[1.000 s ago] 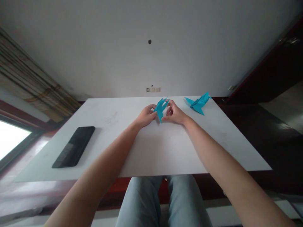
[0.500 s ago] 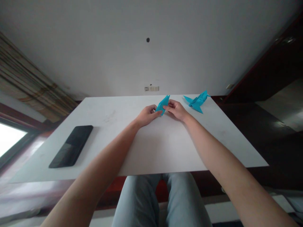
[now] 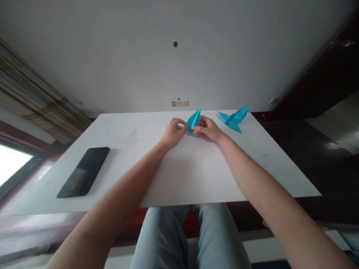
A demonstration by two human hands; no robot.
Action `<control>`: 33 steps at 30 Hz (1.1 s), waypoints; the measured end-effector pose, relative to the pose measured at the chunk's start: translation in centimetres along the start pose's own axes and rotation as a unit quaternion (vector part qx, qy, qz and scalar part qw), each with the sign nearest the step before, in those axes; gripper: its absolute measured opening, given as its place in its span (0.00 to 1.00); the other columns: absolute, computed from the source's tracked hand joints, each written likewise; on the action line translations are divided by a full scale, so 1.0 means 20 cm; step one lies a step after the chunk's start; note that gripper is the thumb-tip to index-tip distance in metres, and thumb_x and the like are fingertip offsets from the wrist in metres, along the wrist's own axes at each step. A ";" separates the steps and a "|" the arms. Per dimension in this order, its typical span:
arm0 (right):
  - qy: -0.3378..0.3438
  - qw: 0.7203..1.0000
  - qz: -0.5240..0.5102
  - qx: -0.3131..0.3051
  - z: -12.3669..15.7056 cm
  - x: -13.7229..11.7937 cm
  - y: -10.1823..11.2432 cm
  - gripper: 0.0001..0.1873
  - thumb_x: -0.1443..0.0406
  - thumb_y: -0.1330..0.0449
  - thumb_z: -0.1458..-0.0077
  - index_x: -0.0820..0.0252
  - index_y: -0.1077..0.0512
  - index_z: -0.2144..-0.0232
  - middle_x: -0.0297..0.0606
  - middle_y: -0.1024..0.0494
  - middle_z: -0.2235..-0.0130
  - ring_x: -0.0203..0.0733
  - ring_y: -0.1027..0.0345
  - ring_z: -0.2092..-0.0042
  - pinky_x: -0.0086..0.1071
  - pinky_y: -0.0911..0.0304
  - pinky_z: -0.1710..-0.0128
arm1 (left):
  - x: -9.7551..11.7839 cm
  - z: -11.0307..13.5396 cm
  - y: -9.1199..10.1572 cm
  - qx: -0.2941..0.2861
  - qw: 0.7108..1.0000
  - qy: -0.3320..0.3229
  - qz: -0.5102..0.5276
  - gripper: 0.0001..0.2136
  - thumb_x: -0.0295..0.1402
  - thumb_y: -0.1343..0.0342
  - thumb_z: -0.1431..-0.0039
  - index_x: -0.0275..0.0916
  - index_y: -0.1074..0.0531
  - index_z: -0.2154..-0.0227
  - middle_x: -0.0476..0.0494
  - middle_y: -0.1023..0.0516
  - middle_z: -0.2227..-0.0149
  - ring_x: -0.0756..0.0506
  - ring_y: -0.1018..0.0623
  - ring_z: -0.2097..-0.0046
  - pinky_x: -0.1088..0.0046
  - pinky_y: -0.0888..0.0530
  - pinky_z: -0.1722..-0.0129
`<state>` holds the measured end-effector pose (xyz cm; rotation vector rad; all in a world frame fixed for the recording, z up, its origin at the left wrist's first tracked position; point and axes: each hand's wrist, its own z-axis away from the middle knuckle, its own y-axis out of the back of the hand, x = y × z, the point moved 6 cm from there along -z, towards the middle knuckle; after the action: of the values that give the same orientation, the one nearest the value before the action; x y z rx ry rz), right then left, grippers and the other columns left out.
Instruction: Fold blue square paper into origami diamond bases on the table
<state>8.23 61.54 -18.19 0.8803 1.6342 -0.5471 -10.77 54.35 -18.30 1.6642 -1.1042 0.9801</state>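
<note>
A piece of folded blue origami paper [image 3: 193, 120] stands up between my hands, narrowed to a pointed shape near the far part of the white table [image 3: 196, 168]. My left hand [image 3: 175, 132] pinches its lower left side with the fingertips. My right hand [image 3: 207, 129] holds its right side, and the fingers hide its lower end. To the right of my right hand, a finished blue origami crane [image 3: 235, 118] lies apart on the table, untouched.
A black phone [image 3: 83, 172] lies flat on the left of the table. Behind the table's far edge is a white wall with a socket panel [image 3: 180, 103]. A striped curtain [image 3: 33, 93] and bright window [image 3: 11, 164] are at left; my jeans-covered knees [image 3: 187, 239] are below.
The blue paper has closed from splayed points into one narrow pointed shape, now tilted more upright. My hands have drawn closer around it.
</note>
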 end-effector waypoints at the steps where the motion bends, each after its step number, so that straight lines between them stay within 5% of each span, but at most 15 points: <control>1: 0.003 1.000 -0.007 -0.010 0.00 0.00 -0.01 0.31 0.46 0.15 0.51 0.52 0.24 0.57 0.33 0.18 0.62 0.41 0.28 0.62 0.36 0.37 0.62 | 0.00 -0.01 0.01 0.013 1.000 -0.005 -0.001 0.07 0.31 0.29 0.30 0.40 0.23 0.62 0.47 0.16 0.63 0.50 0.19 0.67 0.74 0.28 0.67; 8: 0.014 0.999 0.048 0.000 -0.01 0.01 0.00 0.28 0.46 0.17 0.48 0.54 0.19 0.56 0.33 0.17 0.60 0.38 0.35 0.65 0.36 0.42 0.63 | -0.03 -0.02 -0.02 -0.016 0.999 -0.021 0.021 0.07 0.33 0.29 0.30 0.40 0.22 0.60 0.48 0.14 0.63 0.48 0.18 0.63 0.70 0.25 0.59; 16: 0.025 0.998 0.055 0.021 -0.02 0.01 0.00 0.37 0.34 0.15 0.54 0.50 0.22 0.61 0.33 0.22 0.64 0.43 0.35 0.63 0.36 0.43 0.65 | 0.00 -0.01 -0.03 -0.094 0.988 -0.030 0.120 0.21 0.52 0.25 0.34 0.39 0.20 0.54 0.43 0.12 0.59 0.47 0.16 0.58 0.70 0.24 0.57; 22: 0.022 0.999 0.038 0.014 -0.02 0.01 0.00 0.39 0.32 0.15 0.57 0.51 0.23 0.63 0.32 0.23 0.65 0.41 0.38 0.65 0.37 0.45 0.64 | 0.00 0.01 -0.06 -0.135 0.976 -0.022 0.169 0.29 0.45 0.13 0.50 0.40 0.24 0.55 0.44 0.13 0.56 0.49 0.17 0.61 0.71 0.24 0.60; 33: 0.031 0.999 0.032 0.022 -0.01 -0.04 -0.01 0.39 0.32 0.15 0.57 0.54 0.24 0.68 0.28 0.25 0.70 0.36 0.40 0.68 0.35 0.48 0.65 | -0.03 -0.01 -0.07 -0.117 0.977 -0.027 0.179 0.24 0.43 0.16 0.44 0.38 0.23 0.56 0.46 0.15 0.59 0.50 0.18 0.60 0.72 0.24 0.58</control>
<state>8.01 61.32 -17.41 0.9868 1.6495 -0.5182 -9.55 54.99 -19.11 1.3349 -1.5308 0.9853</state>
